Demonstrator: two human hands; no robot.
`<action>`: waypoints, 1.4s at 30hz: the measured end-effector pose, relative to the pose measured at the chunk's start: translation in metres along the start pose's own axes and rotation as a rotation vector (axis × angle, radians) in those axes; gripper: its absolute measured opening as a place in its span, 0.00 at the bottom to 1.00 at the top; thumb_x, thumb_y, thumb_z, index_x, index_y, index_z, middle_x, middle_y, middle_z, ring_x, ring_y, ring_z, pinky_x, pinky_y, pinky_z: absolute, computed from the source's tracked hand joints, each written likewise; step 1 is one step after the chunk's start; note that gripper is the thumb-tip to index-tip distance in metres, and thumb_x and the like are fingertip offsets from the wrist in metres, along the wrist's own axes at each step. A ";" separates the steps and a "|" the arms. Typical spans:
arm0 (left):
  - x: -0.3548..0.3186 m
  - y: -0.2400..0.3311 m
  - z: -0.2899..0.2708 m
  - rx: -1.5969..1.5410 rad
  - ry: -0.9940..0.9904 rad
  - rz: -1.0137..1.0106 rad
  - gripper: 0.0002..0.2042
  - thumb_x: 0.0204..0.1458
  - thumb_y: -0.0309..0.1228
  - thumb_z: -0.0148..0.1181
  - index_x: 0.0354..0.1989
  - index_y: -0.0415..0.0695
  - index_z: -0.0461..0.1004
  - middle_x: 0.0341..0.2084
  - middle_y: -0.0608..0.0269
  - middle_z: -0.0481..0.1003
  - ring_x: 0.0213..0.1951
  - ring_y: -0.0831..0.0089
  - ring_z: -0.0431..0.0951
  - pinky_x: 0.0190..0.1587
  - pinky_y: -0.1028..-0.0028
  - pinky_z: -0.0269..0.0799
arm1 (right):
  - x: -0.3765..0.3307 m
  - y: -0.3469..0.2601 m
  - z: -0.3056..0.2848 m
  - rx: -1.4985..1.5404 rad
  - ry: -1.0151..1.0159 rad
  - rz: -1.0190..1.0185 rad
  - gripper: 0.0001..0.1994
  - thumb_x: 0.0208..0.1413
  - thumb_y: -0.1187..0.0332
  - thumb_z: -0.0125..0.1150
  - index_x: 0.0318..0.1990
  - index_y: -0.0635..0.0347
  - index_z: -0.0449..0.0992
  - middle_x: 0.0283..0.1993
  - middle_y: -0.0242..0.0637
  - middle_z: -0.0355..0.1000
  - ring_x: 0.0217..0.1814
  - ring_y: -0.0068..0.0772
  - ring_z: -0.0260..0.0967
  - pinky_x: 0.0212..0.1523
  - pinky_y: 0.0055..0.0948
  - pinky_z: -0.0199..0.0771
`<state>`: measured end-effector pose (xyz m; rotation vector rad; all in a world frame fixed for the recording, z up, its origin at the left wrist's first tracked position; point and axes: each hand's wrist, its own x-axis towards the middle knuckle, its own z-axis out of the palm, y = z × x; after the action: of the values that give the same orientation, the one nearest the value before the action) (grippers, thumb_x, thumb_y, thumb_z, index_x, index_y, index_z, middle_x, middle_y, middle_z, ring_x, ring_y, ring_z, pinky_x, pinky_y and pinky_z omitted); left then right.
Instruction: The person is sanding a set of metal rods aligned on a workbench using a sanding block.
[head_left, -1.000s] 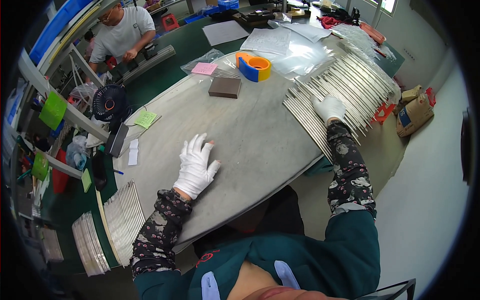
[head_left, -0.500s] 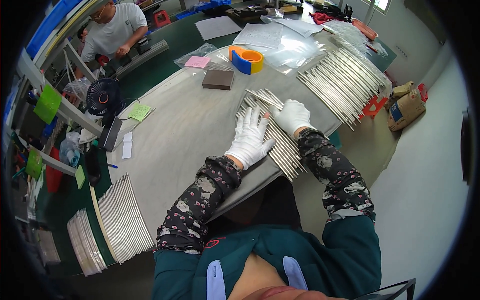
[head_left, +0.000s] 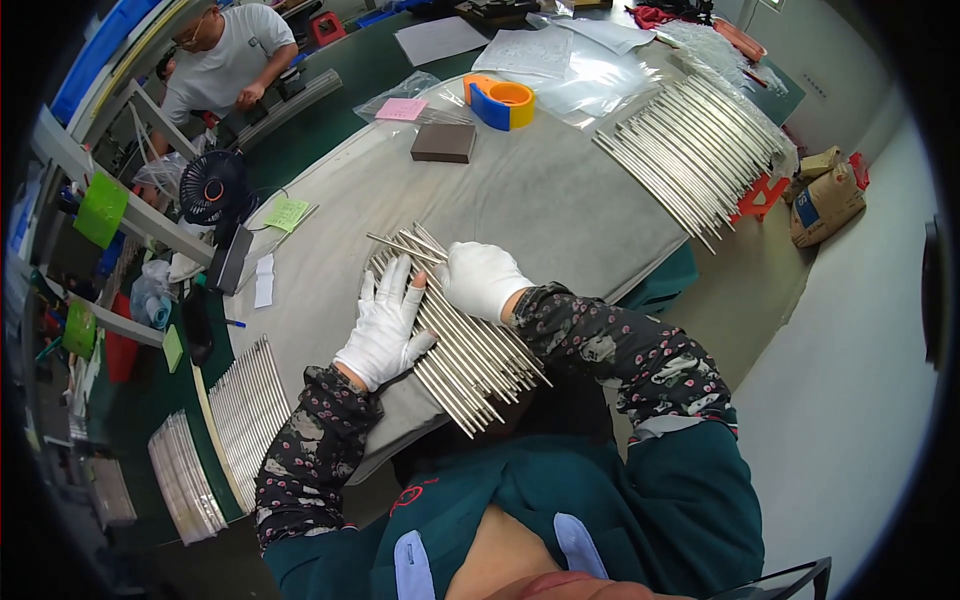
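A batch of slim silvery metal rods (head_left: 470, 350) lies side by side near the table's front edge, their near ends uneven and jutting past it. My left hand (head_left: 385, 330), in a white glove with a fingertip bare, rests flat on the left side of these rods with fingers spread. Gloved in white too, my right hand (head_left: 485, 280) is closed at their far right side. One rod (head_left: 402, 247) lies slantwise across the far ends, and its right end runs into my right fingers. Those fingertips are partly hidden.
More rods (head_left: 690, 155) lie at the table's right, others (head_left: 250, 410) at the left front. A brown block (head_left: 443, 143), an orange-and-blue tape dispenser (head_left: 502, 102) and plastic sheets (head_left: 600, 80) stand farther back. A small black fan (head_left: 212, 188) is at left; a co-worker (head_left: 235, 60) sits beyond.
Both hands and the rods under them have moved left and nearer to me across the table. The slanting rod has moved along with my right hand.
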<state>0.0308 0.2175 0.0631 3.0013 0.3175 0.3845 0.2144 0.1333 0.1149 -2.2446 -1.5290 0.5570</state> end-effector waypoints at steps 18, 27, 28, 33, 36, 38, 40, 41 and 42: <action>0.063 0.036 -0.017 0.098 -0.226 0.074 0.32 0.53 0.53 0.49 0.64 0.49 0.58 0.64 0.42 0.51 0.66 0.39 0.46 0.64 0.41 0.40 | 0.003 0.062 -0.019 -0.148 0.064 -0.132 0.12 0.53 0.63 0.55 0.38 0.63 0.73 0.35 0.50 0.75 0.41 0.53 0.74 0.43 0.43 0.73; 0.105 0.034 0.005 0.085 -0.244 0.122 0.31 0.55 0.52 0.47 0.64 0.49 0.58 0.65 0.46 0.51 0.66 0.44 0.49 0.65 0.42 0.41 | 0.005 0.126 -0.046 0.115 0.046 -0.109 0.13 0.55 0.60 0.54 0.43 0.55 0.77 0.39 0.46 0.76 0.44 0.49 0.72 0.47 0.38 0.71; 0.108 0.034 0.005 0.070 -0.223 0.128 0.30 0.55 0.52 0.47 0.63 0.49 0.59 0.65 0.48 0.52 0.66 0.45 0.49 0.65 0.42 0.41 | 0.004 0.131 -0.049 0.183 0.081 -0.053 0.12 0.55 0.62 0.55 0.42 0.56 0.77 0.38 0.46 0.76 0.44 0.48 0.73 0.46 0.36 0.72; 0.120 0.035 0.011 0.054 -0.208 0.116 0.28 0.55 0.48 0.49 0.63 0.51 0.61 0.65 0.51 0.54 0.66 0.47 0.50 0.65 0.43 0.41 | 0.005 0.144 -0.039 0.382 0.279 -0.117 0.10 0.54 0.67 0.55 0.40 0.59 0.78 0.35 0.44 0.77 0.37 0.40 0.76 0.41 0.28 0.73; 0.126 0.037 0.012 0.060 -0.213 0.106 0.28 0.55 0.47 0.49 0.64 0.53 0.60 0.66 0.53 0.54 0.67 0.48 0.50 0.65 0.43 0.41 | 0.007 0.151 -0.032 0.411 0.335 -0.150 0.09 0.54 0.67 0.56 0.38 0.59 0.79 0.34 0.43 0.77 0.37 0.40 0.76 0.41 0.28 0.73; 0.125 0.034 0.017 0.058 -0.208 0.107 0.28 0.55 0.47 0.49 0.64 0.53 0.60 0.66 0.52 0.54 0.67 0.48 0.49 0.65 0.43 0.41 | 0.008 0.151 -0.028 0.412 0.353 -0.141 0.09 0.54 0.67 0.56 0.38 0.59 0.79 0.34 0.43 0.77 0.37 0.40 0.76 0.41 0.28 0.73; 0.126 0.033 0.016 0.058 -0.200 0.109 0.28 0.55 0.47 0.49 0.64 0.53 0.60 0.66 0.52 0.53 0.67 0.48 0.49 0.65 0.42 0.40 | 0.011 0.152 -0.029 0.411 0.374 -0.135 0.09 0.53 0.67 0.57 0.38 0.59 0.79 0.34 0.43 0.77 0.37 0.40 0.76 0.41 0.28 0.73; 0.127 0.033 0.016 0.051 -0.204 0.109 0.28 0.55 0.47 0.49 0.64 0.53 0.60 0.65 0.52 0.53 0.67 0.48 0.49 0.65 0.42 0.40 | 0.012 0.152 -0.029 0.412 0.365 -0.122 0.09 0.53 0.67 0.57 0.37 0.59 0.79 0.34 0.43 0.77 0.37 0.40 0.76 0.41 0.29 0.73; 0.126 0.034 0.016 0.044 -0.210 0.106 0.28 0.55 0.47 0.48 0.64 0.52 0.60 0.65 0.51 0.53 0.67 0.48 0.50 0.65 0.42 0.40 | 0.012 0.153 -0.028 0.414 0.355 -0.108 0.09 0.53 0.67 0.57 0.37 0.59 0.79 0.35 0.44 0.77 0.38 0.41 0.76 0.41 0.29 0.73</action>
<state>0.1611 0.2111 0.0818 3.0732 0.1501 0.0698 0.3532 0.0893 0.0604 -1.8180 -1.2176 0.3759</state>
